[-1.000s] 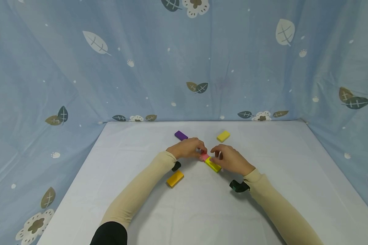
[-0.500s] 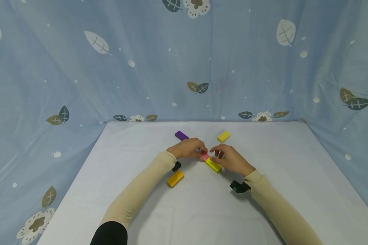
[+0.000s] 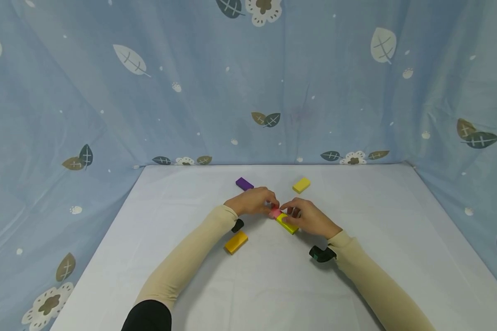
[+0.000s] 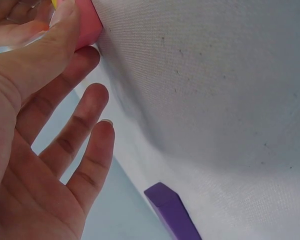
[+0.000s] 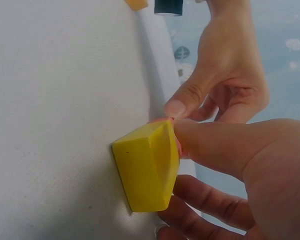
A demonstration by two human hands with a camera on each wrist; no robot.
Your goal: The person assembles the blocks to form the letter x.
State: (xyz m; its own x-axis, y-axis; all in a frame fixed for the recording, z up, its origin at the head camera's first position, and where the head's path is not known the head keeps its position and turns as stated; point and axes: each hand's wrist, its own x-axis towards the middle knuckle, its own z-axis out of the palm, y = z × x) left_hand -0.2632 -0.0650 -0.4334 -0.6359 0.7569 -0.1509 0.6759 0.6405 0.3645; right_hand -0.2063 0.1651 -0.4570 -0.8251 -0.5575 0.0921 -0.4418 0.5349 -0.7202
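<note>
At the middle of the table a pink block (image 3: 275, 213) lies end to end with a bright yellow block (image 3: 287, 223). The left hand (image 3: 254, 201) pinches the pink block (image 4: 90, 25) between thumb and index finger, its other fingers spread apart in the left wrist view. From the right, the right hand (image 3: 312, 217) has its thumb against the yellow block (image 5: 145, 170) and its fingers bent around the far side. The join between the blocks is partly covered by fingertips.
A purple block (image 3: 244, 184) lies behind the left hand and a pale yellow block (image 3: 301, 185) at the back right. Nearer the front is an orange-yellow block (image 3: 236, 242). A patterned blue curtain (image 3: 215, 92) hangs behind the white table (image 3: 248, 285).
The right hand has shifted slightly left, its fingertips now closer to the left hand and the pink block. The left hand keeps its pinch, and the blocks look unmoved.
</note>
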